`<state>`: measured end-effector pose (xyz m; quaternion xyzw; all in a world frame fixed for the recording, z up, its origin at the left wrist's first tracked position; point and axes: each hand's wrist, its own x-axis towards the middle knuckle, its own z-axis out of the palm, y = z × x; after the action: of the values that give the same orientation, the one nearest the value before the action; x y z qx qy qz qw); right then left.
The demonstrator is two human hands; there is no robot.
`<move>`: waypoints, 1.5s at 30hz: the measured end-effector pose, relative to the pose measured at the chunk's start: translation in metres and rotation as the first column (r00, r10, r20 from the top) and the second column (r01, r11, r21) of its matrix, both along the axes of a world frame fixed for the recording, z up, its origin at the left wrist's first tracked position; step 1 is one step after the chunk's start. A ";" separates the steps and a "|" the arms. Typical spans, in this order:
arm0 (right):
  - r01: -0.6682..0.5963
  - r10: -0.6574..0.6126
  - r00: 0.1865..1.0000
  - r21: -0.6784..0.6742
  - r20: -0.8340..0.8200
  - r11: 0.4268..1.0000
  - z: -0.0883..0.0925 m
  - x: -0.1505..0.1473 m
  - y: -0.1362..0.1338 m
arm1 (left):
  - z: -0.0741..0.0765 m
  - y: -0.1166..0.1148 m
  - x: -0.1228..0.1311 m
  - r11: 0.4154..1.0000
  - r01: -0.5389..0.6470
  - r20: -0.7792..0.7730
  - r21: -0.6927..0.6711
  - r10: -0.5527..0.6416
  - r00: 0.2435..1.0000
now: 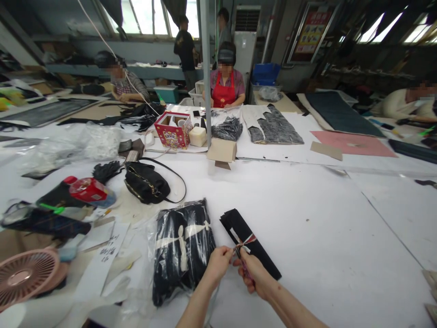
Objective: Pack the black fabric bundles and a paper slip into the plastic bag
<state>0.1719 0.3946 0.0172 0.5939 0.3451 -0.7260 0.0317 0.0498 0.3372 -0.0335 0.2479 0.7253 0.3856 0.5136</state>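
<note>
Head view, I have the black bundle (262, 251) lower centre of frame, lying tilted on the white table (324, 228), reddish tie (251, 238) round its middle. My left hand (219, 260) has fingertips together, pinching the tie's end. My right hand (254, 271) is closed round a pink-handled tool (247, 270), right at the tie. Clear bag (182, 246) of tied black pieces just left, black handbag (146, 182) above it, pink fan (29, 275) lower left

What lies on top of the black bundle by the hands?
A red-and-white tie crosses the black bundle; the right hand hides whatever lies beneath it.
</note>
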 end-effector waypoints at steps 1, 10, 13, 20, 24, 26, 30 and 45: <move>-0.008 0.008 1.000 -0.006 0.009 1.000 0.000 -0.002 0.002 | 0.001 0.000 0.000 1.000 -0.008 0.004 0.006 0.008 1.000; -0.033 0.031 0.999 -0.118 -0.024 0.992 0.001 0.008 0.003 | 0.008 0.001 0.003 0.997 -0.071 0.050 0.024 0.069 0.996; -0.024 0.016 0.998 -0.138 -0.057 0.990 -0.003 0.003 0.009 | 0.011 0.002 0.005 0.997 -0.069 0.065 0.030 0.067 0.996; -0.013 0.004 0.998 -0.133 -0.066 0.991 -0.011 -0.004 0.016 | 0.015 0.002 0.006 0.997 -0.063 0.111 0.040 0.058 0.992; 0.015 -0.021 0.997 -0.088 -0.071 0.996 -0.017 -0.001 0.012 | 0.012 0.002 0.007 0.998 -0.058 0.188 0.028 0.051 0.981; 0.024 -0.030 0.997 -0.081 -0.073 0.996 -0.019 -0.001 0.010 | 0.012 0.002 0.006 0.998 -0.053 0.229 0.023 0.046 0.972; 0.035 -0.041 0.996 -0.069 -0.080 0.997 -0.019 -0.001 0.010 | 0.012 0.002 0.004 0.999 -0.040 0.303 0.015 0.034 0.952; 0.052 -0.054 0.998 -0.056 -0.028 0.997 -0.019 -0.002 0.008 | 0.015 0.004 0.005 0.999 -0.040 0.398 -0.004 0.038 0.916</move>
<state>0.1695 0.4029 -0.0018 0.5909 0.3093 -0.7447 0.0239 0.0543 0.3409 -0.0184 0.1508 0.6096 0.4398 0.6421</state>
